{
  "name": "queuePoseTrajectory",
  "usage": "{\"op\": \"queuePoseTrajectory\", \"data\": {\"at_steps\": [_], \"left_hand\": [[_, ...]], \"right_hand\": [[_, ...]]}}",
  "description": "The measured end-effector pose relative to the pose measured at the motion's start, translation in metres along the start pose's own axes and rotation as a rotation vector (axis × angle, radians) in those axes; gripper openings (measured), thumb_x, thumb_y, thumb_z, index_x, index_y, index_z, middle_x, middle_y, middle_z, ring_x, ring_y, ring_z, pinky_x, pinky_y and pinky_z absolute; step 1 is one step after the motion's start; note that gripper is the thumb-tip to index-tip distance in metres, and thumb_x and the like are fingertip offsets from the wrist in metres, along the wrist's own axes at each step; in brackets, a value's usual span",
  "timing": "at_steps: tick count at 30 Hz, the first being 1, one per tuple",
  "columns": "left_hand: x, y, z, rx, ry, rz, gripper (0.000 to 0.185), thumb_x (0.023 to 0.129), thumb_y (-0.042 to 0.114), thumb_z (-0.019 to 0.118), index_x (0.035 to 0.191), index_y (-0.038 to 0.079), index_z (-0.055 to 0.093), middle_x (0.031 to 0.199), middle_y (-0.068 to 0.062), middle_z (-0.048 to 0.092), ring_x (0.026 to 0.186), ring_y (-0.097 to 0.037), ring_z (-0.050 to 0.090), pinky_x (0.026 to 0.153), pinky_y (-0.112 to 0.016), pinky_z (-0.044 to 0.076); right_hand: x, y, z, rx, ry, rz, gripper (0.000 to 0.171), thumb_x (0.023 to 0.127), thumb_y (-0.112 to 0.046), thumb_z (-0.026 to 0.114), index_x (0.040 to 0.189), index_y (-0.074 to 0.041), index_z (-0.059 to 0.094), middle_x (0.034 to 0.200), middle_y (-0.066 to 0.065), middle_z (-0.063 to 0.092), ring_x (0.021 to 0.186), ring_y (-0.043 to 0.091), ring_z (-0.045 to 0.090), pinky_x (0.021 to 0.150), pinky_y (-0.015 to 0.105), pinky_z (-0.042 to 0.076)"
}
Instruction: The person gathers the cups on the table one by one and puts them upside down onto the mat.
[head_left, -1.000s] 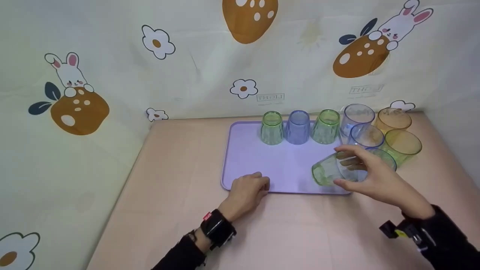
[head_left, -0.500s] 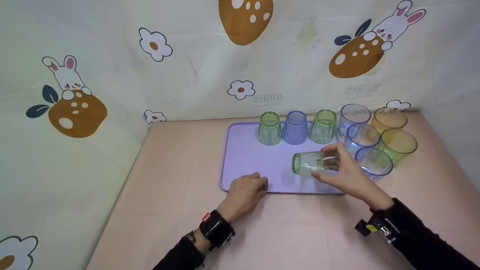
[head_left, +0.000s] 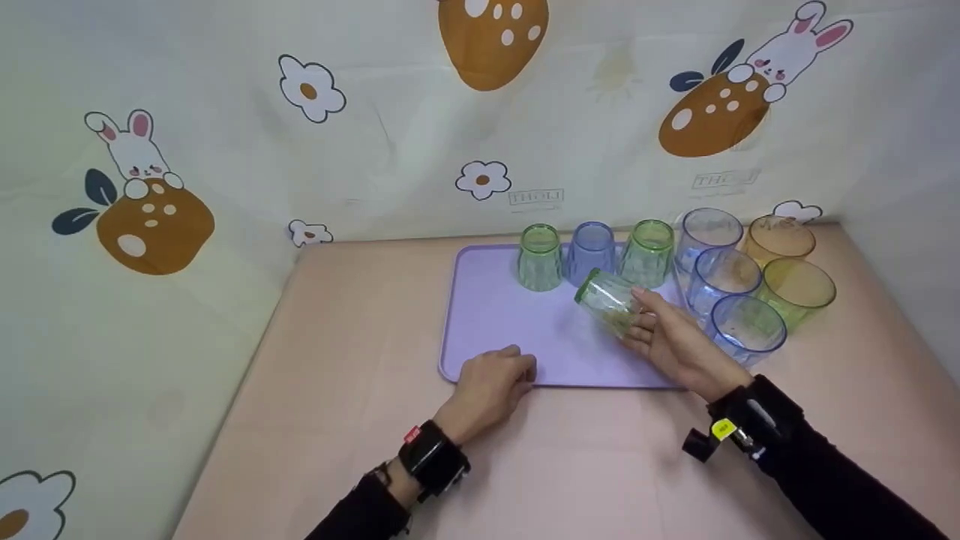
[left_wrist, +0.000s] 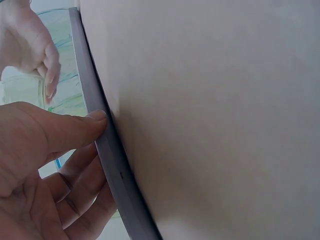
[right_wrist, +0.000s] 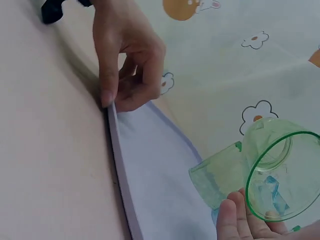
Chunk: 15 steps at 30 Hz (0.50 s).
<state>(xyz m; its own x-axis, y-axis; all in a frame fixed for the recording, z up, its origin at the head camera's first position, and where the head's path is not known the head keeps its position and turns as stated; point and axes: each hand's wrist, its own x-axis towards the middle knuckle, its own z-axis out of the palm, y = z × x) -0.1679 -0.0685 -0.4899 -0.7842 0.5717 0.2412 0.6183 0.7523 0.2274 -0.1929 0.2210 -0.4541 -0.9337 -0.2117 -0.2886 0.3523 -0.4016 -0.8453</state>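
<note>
My right hand [head_left: 675,346] grips a clear green glass [head_left: 607,296] over the purple tray [head_left: 487,315]. The glass is tilted, its thick base pointing up and to the left. In the right wrist view the open mouth of this green glass [right_wrist: 257,172] faces the camera, with fingertips [right_wrist: 228,212] along its underside. At the tray's front edge, my left hand [head_left: 489,386] pinches the rim; the left wrist view has the thumb [left_wrist: 82,129] on the outer side of the tray rim [left_wrist: 112,160] and the other fingers inside.
Upside down along the tray's back edge stand a green glass [head_left: 540,262], a blue glass [head_left: 589,251] and another green glass [head_left: 646,259]. Right of them are upright glasses: several blue ones [head_left: 746,326], an orange one [head_left: 780,238] and a yellow one [head_left: 799,289]. A patterned sheet [head_left: 390,150] rises behind.
My right hand has moved left over the tray with the green glass, away from the upright glasses. The glass has turned so its base points up-left. My left hand has stayed at the rim.
</note>
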Motion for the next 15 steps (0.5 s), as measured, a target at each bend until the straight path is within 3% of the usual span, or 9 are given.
{"op": "queuePoseTrajectory", "data": {"at_steps": [3, 5, 12, 15], "left_hand": [[0.000, 0.000, 0.000, -0.004, 0.001, 0.005, 0.012, 0.087, 0.016, 0.080, 0.085, 0.018, 0.069, 0.074, 0.009, 0.053, 0.065, -0.012, 0.056, 0.054, -0.028, 0.044], [0.001, 0.001, 0.000, -0.007, -0.003, 0.001, 0.011, 0.088, 0.017, 0.080, 0.085, 0.018, 0.069, 0.074, 0.009, 0.053, 0.065, -0.012, 0.056, 0.054, -0.028, 0.044], [0.001, 0.001, 0.000, -0.015, -0.003, -0.007, 0.011, 0.088, 0.018, 0.080, 0.085, 0.018, 0.070, 0.076, 0.009, 0.055, 0.066, -0.013, 0.058, 0.055, -0.029, 0.046], [0.000, 0.001, 0.000, -0.015, -0.003, -0.010, 0.011, 0.087, 0.017, 0.081, 0.086, 0.018, 0.070, 0.076, 0.008, 0.055, 0.066, -0.013, 0.058, 0.055, -0.029, 0.045]], "right_hand": [[0.002, 0.001, -0.002, 0.070, -0.021, 0.065, 0.081, 0.102, -0.045, 0.057, 0.152, 0.000, 0.010, 0.143, 0.028, 0.035, 0.130, 0.034, 0.043, 0.113, 0.042, 0.032], [0.002, 0.002, -0.002, 0.080, -0.046, 0.081, 0.085, 0.102, -0.046, 0.057, 0.154, -0.001, 0.007, 0.147, 0.028, 0.031, 0.133, 0.035, 0.039, 0.114, 0.042, 0.031], [0.008, 0.006, -0.002, 0.032, -0.159, 0.023, 0.060, 0.104, -0.021, 0.059, 0.148, 0.006, 0.028, 0.133, 0.018, 0.052, 0.121, 0.032, 0.056, 0.113, 0.047, 0.031], [0.014, 0.009, -0.002, -0.108, -0.139, -0.057, 0.061, 0.102, -0.014, 0.062, 0.148, 0.011, 0.031, 0.133, 0.015, 0.051, 0.118, 0.026, 0.057, 0.113, 0.047, 0.030]]}}
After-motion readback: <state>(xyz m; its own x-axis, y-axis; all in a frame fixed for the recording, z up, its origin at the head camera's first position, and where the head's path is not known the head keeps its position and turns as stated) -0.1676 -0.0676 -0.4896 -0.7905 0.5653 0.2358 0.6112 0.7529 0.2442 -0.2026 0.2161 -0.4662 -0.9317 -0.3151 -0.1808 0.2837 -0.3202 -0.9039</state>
